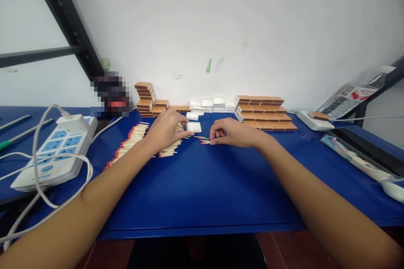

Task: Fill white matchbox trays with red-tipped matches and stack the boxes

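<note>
My left hand (167,129) is closed, with thumb and fingers at the left side of a small white matchbox tray (193,127). Just right of it, my right hand (229,133) has its fingertips pinched at the ends of a few red-tipped matches (204,140) low over the blue table. A broad row of loose matches (129,143) lies left of my left forearm, partly hidden by it. Another pile of matches (170,149) sits beneath and beside my left hand. Behind the hands stand several white trays (207,104), some stacked against the wall.
Brown matchboxes are stacked at the back left (145,103) and back right (261,113). A power strip (59,147) with looping white cables lies on the left. At right are a white adapter (314,121), a dark phone (369,147) and a plastic bottle (353,92).
</note>
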Motion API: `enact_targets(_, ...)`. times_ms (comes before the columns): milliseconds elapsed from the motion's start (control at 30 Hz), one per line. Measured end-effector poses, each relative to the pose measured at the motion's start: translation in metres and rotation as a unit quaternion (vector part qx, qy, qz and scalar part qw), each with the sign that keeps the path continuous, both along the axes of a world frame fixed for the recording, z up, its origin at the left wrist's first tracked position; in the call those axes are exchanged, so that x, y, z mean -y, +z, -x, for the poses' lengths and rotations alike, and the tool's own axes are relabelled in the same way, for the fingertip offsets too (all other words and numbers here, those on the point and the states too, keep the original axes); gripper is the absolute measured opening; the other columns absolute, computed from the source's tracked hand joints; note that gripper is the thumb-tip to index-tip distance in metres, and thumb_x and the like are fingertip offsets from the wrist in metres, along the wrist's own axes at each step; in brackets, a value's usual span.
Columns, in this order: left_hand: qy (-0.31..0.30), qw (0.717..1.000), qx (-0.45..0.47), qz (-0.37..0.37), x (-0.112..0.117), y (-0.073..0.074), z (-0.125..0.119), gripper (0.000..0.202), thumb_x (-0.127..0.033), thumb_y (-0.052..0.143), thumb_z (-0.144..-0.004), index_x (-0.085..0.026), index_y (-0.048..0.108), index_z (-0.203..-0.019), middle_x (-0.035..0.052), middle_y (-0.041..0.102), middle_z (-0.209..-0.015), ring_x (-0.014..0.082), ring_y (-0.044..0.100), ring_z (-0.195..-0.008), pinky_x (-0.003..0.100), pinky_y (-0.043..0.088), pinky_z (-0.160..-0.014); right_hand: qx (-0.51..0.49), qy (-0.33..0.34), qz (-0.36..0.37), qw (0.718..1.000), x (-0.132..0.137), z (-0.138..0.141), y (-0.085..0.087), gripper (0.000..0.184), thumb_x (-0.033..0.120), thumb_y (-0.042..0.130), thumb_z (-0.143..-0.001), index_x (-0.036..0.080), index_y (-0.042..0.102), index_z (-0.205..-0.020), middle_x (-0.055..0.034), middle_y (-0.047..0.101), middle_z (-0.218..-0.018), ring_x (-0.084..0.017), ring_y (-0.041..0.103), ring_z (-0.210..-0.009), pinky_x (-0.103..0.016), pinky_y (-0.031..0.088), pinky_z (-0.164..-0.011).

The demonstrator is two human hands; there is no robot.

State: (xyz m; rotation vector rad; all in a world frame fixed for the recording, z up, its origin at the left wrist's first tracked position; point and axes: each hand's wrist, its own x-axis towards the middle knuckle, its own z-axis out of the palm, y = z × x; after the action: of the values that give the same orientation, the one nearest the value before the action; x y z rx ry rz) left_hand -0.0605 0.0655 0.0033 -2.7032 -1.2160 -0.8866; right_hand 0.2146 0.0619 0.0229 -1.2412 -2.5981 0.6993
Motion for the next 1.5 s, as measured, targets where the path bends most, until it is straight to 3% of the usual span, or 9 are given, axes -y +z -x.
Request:
enact_targets(433,0.007,1.000,-0.009,0.003,-0.001,0.001,0.001,0.033,-0.045,0.088,-0.083,-0.018,0.076,-0.098,0.0064,0.077,-0.094,0.0274,0.067,-0.096,0.039,0.048,-0.087,0.011,-0.007,0.036,0.999,0.006,0.003,0.003,0.026,0.045,0.073,-0.087,0.019,0.077,-0.089,-0.0031,0.066,-0.080,-0.016,0.055,-0.070,-0.030,0.038,-0.062)
enact_targets(1100,-0.025,1.000,-0.008,0.002,-0.005,-0.001,0.004,0.028,-0.040,0.088,-0.083,-0.021,0.076,-0.098,0.0052,0.077,-0.095,0.0265,0.066,-0.097,0.038,0.047,-0.087,-0.020,0.001,0.018,1.000,0.006,0.008,-0.005,0.023,0.042,0.070,-0.091,0.019,0.077,-0.091,-0.0015,0.062,-0.076,-0.015,0.050,-0.066,-0.028,0.033,-0.060)
enact_targets(1367,-0.059,0.997,0.041,0.024,0.002,0.000,-0.003,0.035,-0.038,0.096,-0.072,-0.023,0.078,-0.098,0.0025,0.078,-0.094,0.0251,0.067,-0.098,0.036,0.047,-0.087,-0.129,-0.058,-0.142,0.980,0.009,0.021,-0.007,0.012,0.030,0.069,-0.094,0.019,0.074,-0.091,-0.0015,0.060,-0.080,-0.015,0.050,-0.071,-0.028,0.036,-0.067)
enact_targets(1500,-0.066,0.995,0.068,0.039,0.008,0.002,-0.008,0.034,-0.037,0.096,-0.073,-0.024,0.079,-0.099,0.0020,0.078,-0.094,0.0239,0.067,-0.095,0.034,0.048,-0.083,-0.121,-0.039,-0.173,0.977,0.013,0.029,-0.013,0.007,0.022,0.069,-0.094,0.019,0.074,-0.090,-0.0028,0.060,-0.084,-0.015,0.051,-0.073,-0.028,0.036,-0.070)
